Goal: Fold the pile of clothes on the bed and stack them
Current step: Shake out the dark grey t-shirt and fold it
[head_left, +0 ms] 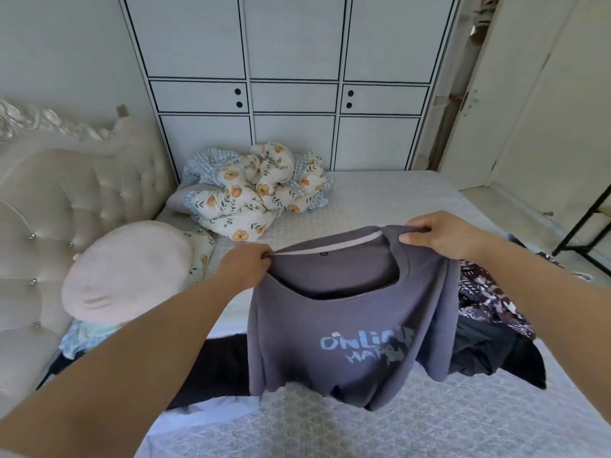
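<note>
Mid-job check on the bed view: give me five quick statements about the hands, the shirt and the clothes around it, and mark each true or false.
1. Both hands hold the grey shirt up by its neckline. True: the left hand and the right hand each pinch a side of it.
2. The shirt lies folded flat on the bed. False: it hangs unfolded in the air above the bed.
3. Pale blue lettering shows on the shirt. True.
4. The dark floral garment lies by the left arm. False: it lies under the right arm.
5. The flowered quilt is spread smooth. False: it is bunched up near the wardrobe.
</note>
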